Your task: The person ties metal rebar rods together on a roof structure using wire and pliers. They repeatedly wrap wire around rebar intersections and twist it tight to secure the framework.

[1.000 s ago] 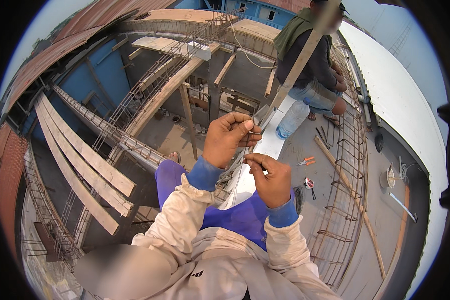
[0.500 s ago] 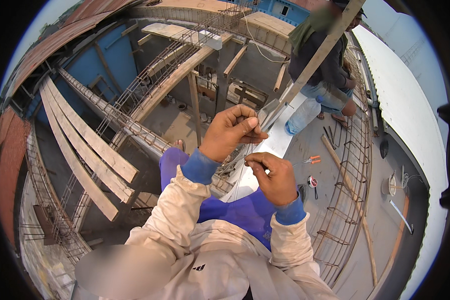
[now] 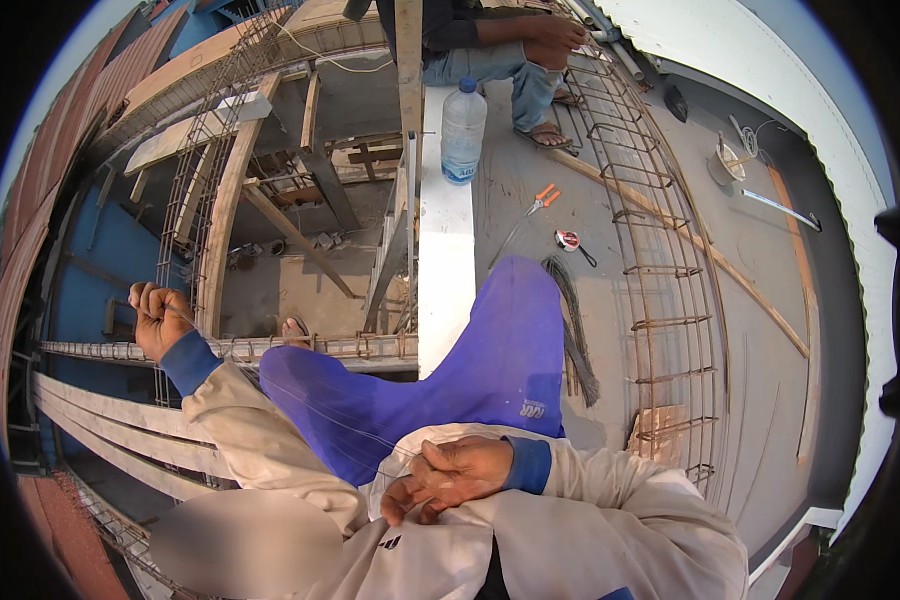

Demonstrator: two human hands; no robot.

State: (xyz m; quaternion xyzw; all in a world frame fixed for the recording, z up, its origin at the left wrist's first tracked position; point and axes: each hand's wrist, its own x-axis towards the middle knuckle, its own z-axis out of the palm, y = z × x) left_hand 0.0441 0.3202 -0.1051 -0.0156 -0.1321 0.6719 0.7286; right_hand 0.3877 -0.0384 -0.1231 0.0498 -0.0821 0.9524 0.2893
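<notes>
A long thin wire (image 3: 315, 403) runs slantwise across my lap between my two hands. Out at the far left, beyond my knee, my left hand (image 3: 160, 318) is closed in a fist around one end. My right hand (image 3: 445, 475) lies close against my jacket with its fingers curled and pinched on the other end. Loose strands of the wire pass over my purple trousers (image 3: 510, 340). On the floor by my right knee lies a bundle of dark tie wire (image 3: 577, 345).
Orange-handled pliers (image 3: 543, 198) and a tape measure (image 3: 570, 241) lie on the grey floor. A water bottle (image 3: 463, 135) stands on a white beam (image 3: 447, 290). A rebar cage (image 3: 660, 270) runs along the right. Another person (image 3: 530, 80) sits ahead; an open drop lies left.
My hands have moved far apart, the left one out to the left and the right one down to my lap, with the wire stretched between them. My view has turned rightward.
</notes>
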